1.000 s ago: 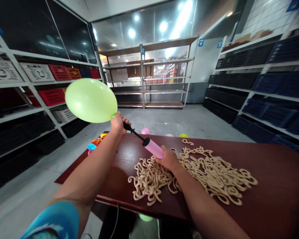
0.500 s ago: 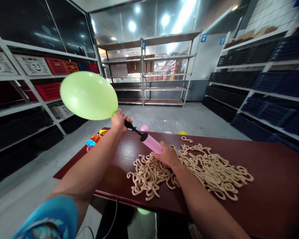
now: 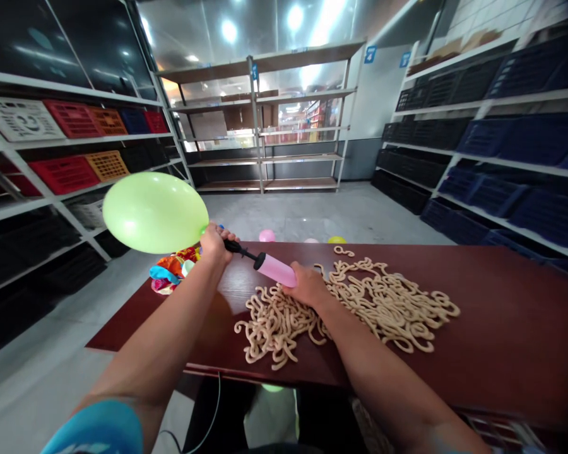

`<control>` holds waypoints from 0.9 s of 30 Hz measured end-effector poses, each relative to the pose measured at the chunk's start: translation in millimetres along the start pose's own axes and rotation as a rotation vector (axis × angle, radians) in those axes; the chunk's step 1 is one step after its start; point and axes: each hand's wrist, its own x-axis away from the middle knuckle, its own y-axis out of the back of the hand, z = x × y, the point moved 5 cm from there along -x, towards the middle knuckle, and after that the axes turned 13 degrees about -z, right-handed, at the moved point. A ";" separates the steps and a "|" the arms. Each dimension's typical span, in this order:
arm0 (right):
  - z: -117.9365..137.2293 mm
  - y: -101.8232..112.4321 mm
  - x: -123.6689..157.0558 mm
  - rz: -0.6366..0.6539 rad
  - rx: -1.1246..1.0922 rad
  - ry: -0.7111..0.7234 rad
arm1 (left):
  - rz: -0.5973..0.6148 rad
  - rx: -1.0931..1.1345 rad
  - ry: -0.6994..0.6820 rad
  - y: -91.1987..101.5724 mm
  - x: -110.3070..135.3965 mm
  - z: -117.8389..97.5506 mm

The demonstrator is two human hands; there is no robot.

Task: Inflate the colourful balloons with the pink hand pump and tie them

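Note:
A large inflated light-green balloon (image 3: 156, 212) hangs out to the left above the table. My left hand (image 3: 216, 244) is closed around its neck and the black end of a hand balloon pump. The pump's pink barrel (image 3: 278, 270) lies in my right hand (image 3: 305, 284), whose fingers are wrapped round its near end. Between the hands a thin black rod shows, leading into the barrel's black cap. Under and beside my right hand are heaps of beige, curled, rope-like pieces (image 3: 383, 302) on the dark red-brown table (image 3: 502, 315).
Colourful limp balloons (image 3: 165, 272) lie at the table's left end. Beyond the far edge, pink (image 3: 267, 235) and yellow (image 3: 337, 239) balloons show. Shelves with crates (image 3: 71, 173) line the left, dark crates (image 3: 492, 189) the right. A metal rack (image 3: 260, 126) stands at the back.
The green balloon and my left hand have come down toward the table. My right hand still grips the pink barrel. The whole view has shifted slightly.

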 end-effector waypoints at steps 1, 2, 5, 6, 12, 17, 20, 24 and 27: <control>0.4 -0.3 0.0 0.008 -0.001 0.002 | 0.006 0.006 0.001 2.0 1.4 9.5; 0.6 -0.1 0.0 0.015 -0.005 0.003 | 0.013 0.018 -0.005 3.4 2.4 17.3; 2.7 6.2 0.1 -0.008 -0.041 0.020 | 0.014 0.058 -0.038 5.9 2.9 30.8; 4.6 11.0 0.2 -0.044 -0.057 0.035 | 0.009 0.068 -0.047 6.4 3.0 32.8; 28.8 46.1 6.4 -0.263 -0.128 0.230 | 0.003 0.116 0.049 9.0 17.8 55.2; 33.7 55.7 9.1 -0.195 -0.094 0.267 | 0.034 0.124 0.174 12.2 27.1 83.6; 25.8 53.7 7.8 -0.133 -0.039 0.239 | 0.000 0.050 0.103 20.9 8.0 84.7; -2.8 43.0 3.1 -0.081 0.138 0.017 | -0.164 -0.171 -0.143 46.3 -29.6 77.0; -29.1 33.8 2.0 -0.055 0.258 -0.214 | -0.108 -0.264 -0.086 57.7 -46.4 89.5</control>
